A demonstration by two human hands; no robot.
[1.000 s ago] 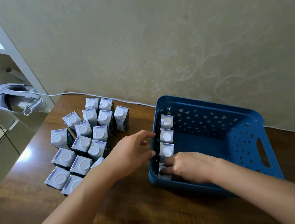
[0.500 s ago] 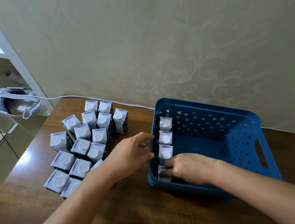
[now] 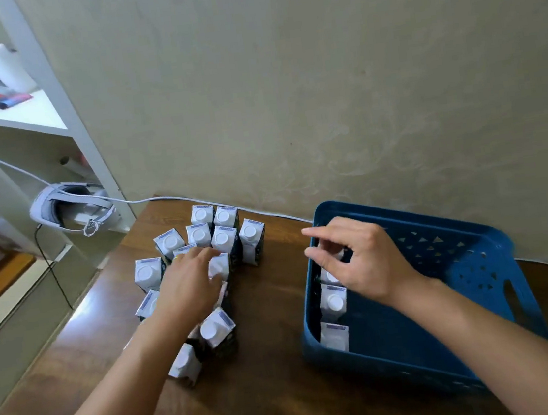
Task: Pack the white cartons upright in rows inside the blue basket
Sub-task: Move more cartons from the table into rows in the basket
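The left hand [image 3: 189,286] is lying with loosely spread fingers on the cluster of white cartons [image 3: 202,250] standing on the wooden table [image 3: 271,397], its fingertips touching the tops while whether it grips one is impossible to tell. The right hand [image 3: 358,259] is hovering, fingers relaxed and holding nothing, over the blue basket [image 3: 482,285]. It is partly hiding the row of cartons [image 3: 332,303] standing upright along the basket's left wall.

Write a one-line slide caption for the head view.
Left hand reaches into white cartons on the table; right hand hovers over the carton row in the blue basket.
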